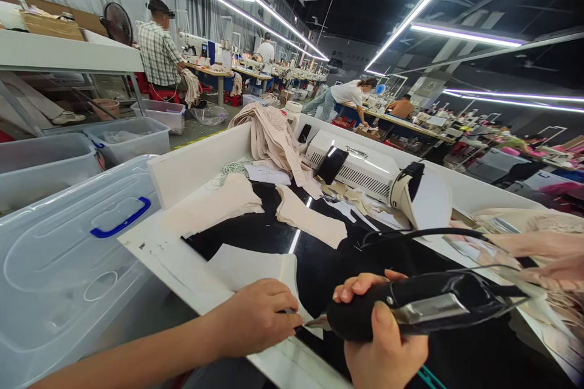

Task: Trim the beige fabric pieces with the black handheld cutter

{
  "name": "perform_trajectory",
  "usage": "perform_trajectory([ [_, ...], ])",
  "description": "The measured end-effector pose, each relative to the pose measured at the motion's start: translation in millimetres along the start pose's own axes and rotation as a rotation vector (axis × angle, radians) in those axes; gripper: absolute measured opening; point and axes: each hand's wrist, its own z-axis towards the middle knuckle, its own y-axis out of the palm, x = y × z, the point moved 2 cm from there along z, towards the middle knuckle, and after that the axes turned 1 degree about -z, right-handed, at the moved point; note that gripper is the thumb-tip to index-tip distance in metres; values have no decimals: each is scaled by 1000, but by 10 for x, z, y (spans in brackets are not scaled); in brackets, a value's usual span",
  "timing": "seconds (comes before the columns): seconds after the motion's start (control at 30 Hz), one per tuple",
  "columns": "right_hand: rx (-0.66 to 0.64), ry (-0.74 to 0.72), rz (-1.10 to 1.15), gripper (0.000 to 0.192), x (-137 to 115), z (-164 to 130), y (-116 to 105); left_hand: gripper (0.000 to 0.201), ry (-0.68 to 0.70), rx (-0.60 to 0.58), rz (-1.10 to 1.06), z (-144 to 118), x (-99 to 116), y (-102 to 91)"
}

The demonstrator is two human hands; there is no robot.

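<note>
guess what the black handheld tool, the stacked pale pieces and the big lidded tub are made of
Black tool: probably satin plastic, judging by its smooth body; its strip looks like metal, silvery and reflective. Stacked pale pieces: likely matte fabric, with thin, layered edges. Lidded tub: apparently glossy plastic, being translucent with highlights.

No text legible: handwritten-looking marks on the white paper slip (267,174), lettering on the far wall (356,59) and a triangular sign on the pillar panel (427,86) are too small or blurred to read.
</note>
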Motion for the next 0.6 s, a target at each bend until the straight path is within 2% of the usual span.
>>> perform_trajectory([
  [0.23,36,-19,-13,35,-49,23,-109,8,4,-25,6,6,5,-14],
  [0.6,48,-1,-57,33,-30,4,-113,13,-19,-10,-51,13,7,-79],
])
